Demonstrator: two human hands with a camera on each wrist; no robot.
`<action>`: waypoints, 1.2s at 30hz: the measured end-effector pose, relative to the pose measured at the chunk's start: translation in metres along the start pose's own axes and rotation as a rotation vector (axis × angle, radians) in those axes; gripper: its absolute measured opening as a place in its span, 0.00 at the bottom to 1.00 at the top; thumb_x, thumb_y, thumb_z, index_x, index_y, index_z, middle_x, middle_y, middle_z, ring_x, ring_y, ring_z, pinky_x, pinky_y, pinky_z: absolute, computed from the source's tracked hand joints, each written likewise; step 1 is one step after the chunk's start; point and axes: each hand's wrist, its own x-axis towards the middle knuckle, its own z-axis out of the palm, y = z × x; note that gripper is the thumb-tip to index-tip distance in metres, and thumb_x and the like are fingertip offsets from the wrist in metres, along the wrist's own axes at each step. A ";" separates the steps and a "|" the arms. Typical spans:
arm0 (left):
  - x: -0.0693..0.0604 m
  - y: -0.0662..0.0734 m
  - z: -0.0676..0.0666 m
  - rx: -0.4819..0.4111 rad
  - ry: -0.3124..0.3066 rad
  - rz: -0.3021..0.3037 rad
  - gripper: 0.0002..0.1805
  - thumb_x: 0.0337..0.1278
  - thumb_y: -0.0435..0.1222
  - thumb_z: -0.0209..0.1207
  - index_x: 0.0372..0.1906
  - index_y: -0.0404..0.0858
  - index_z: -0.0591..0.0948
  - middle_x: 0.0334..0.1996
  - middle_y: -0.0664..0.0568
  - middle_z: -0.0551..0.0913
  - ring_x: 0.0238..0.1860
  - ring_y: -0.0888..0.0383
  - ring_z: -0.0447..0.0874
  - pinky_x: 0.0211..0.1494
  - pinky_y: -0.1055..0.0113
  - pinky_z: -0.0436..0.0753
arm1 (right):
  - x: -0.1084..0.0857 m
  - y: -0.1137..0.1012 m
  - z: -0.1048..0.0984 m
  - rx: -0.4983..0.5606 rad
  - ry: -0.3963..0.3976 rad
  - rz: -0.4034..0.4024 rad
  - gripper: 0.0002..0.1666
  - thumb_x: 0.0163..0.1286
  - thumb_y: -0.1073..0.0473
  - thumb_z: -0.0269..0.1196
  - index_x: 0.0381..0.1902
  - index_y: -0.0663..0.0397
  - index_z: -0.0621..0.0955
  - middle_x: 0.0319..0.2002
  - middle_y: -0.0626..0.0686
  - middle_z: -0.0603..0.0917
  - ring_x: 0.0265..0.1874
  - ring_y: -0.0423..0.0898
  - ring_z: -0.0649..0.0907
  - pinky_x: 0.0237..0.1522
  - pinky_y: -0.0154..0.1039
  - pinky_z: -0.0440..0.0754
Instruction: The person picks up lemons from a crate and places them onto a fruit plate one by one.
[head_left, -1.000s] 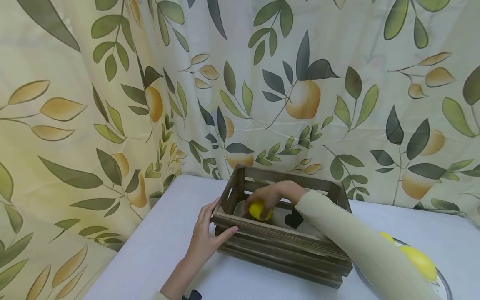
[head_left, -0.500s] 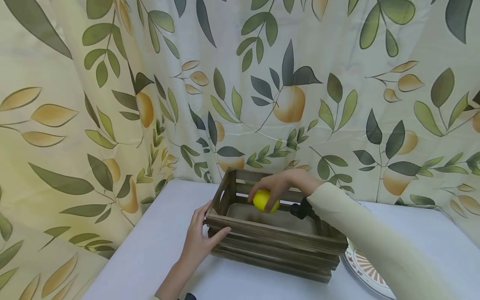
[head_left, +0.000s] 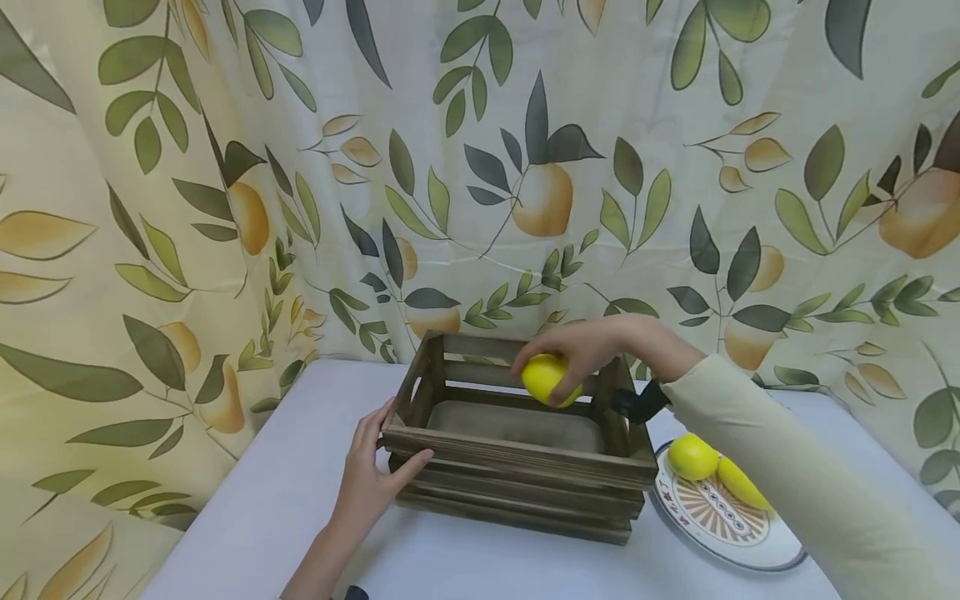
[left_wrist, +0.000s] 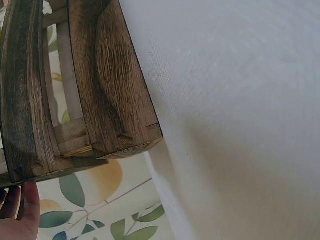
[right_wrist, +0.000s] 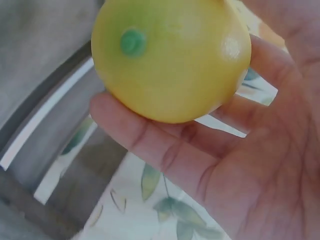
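Note:
In the head view, my right hand holds a yellow lemon above the right part of a brown slatted wooden crate. The right wrist view shows the lemon close up, with a green nub at one end and my fingers curled under it. At the crate's left front corner my left hand grips the crate, its thumb along the front slat and its fingers at the end. Part of that hand appears at the crate's edge in the left wrist view; most of it is out of frame.
To the right of the crate, a patterned white plate carries a rounded yellow lemon and a longer yellow fruit, partly covered by my right sleeve. Behind the white table hangs a leaf-patterned curtain.
My right hand has lifted the lemon from inside the crate up and rightward. The left hand keeps its grip on the crate. The head view has swung right, bringing more of the plate into sight.

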 end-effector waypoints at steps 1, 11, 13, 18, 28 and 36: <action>-0.001 0.000 -0.001 -0.002 0.000 -0.005 0.46 0.49 0.42 0.73 0.72 0.39 0.63 0.63 0.45 0.70 0.61 0.48 0.73 0.60 0.48 0.76 | -0.004 -0.001 -0.001 0.003 0.007 -0.009 0.32 0.58 0.54 0.70 0.62 0.47 0.76 0.52 0.49 0.76 0.47 0.47 0.73 0.48 0.41 0.75; -0.004 -0.003 -0.010 0.014 0.028 -0.027 0.47 0.46 0.40 0.74 0.72 0.41 0.63 0.63 0.46 0.70 0.61 0.51 0.71 0.61 0.50 0.75 | -0.062 0.003 -0.004 0.109 0.100 0.027 0.34 0.60 0.54 0.69 0.64 0.53 0.74 0.60 0.55 0.73 0.49 0.50 0.75 0.49 0.44 0.77; -0.003 -0.003 -0.011 0.015 0.031 -0.030 0.47 0.46 0.40 0.74 0.73 0.41 0.63 0.63 0.46 0.70 0.61 0.52 0.71 0.61 0.51 0.75 | -0.073 0.006 -0.003 0.122 0.124 0.034 0.34 0.61 0.54 0.69 0.64 0.53 0.74 0.59 0.55 0.74 0.48 0.51 0.75 0.48 0.45 0.77; -0.001 -0.002 -0.012 0.011 0.026 -0.034 0.48 0.46 0.40 0.74 0.73 0.42 0.63 0.64 0.46 0.69 0.62 0.53 0.69 0.61 0.52 0.74 | -0.100 0.016 0.004 0.152 0.177 0.075 0.33 0.61 0.55 0.69 0.64 0.52 0.74 0.57 0.54 0.74 0.46 0.50 0.75 0.45 0.43 0.79; -0.001 0.001 -0.007 0.014 0.010 -0.041 0.47 0.46 0.40 0.74 0.73 0.42 0.63 0.64 0.47 0.69 0.61 0.55 0.70 0.60 0.64 0.73 | -0.145 0.043 0.050 0.130 0.247 0.139 0.34 0.60 0.52 0.71 0.63 0.48 0.75 0.57 0.53 0.75 0.45 0.47 0.75 0.42 0.36 0.80; -0.003 0.001 -0.002 0.005 0.003 -0.040 0.47 0.46 0.39 0.74 0.73 0.42 0.63 0.64 0.47 0.69 0.61 0.56 0.69 0.59 0.67 0.72 | -0.160 0.074 0.104 0.159 0.256 0.143 0.33 0.59 0.50 0.71 0.62 0.46 0.75 0.59 0.56 0.76 0.47 0.39 0.73 0.44 0.36 0.79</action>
